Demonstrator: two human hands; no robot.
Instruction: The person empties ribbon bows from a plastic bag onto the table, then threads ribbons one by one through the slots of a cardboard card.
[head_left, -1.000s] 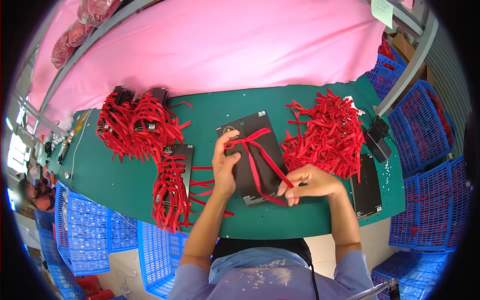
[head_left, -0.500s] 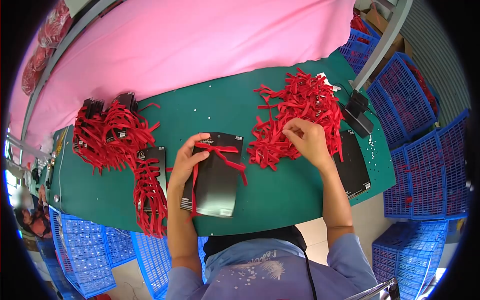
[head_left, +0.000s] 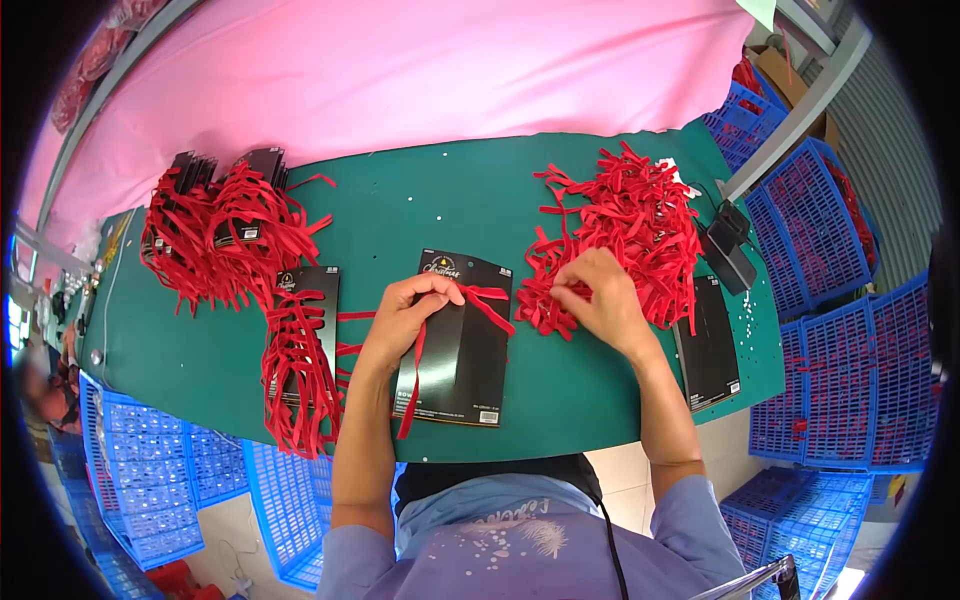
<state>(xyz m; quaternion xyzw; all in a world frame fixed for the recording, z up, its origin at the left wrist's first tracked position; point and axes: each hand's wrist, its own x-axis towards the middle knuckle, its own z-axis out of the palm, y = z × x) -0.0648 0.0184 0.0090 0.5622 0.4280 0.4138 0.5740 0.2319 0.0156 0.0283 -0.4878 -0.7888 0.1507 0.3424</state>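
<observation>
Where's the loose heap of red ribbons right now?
In the head view, the heap of red ribbons lies right of centre on the green table, by the right hand and left of the black device.

Bright scene; glare on black card (head_left: 457, 355); fisheye bending, dark corners

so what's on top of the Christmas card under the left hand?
On the black Christmas card, a red ribbon bow, left hand at its middle. The hand hides part of the bow; card surface beneath can't be seen.
</observation>
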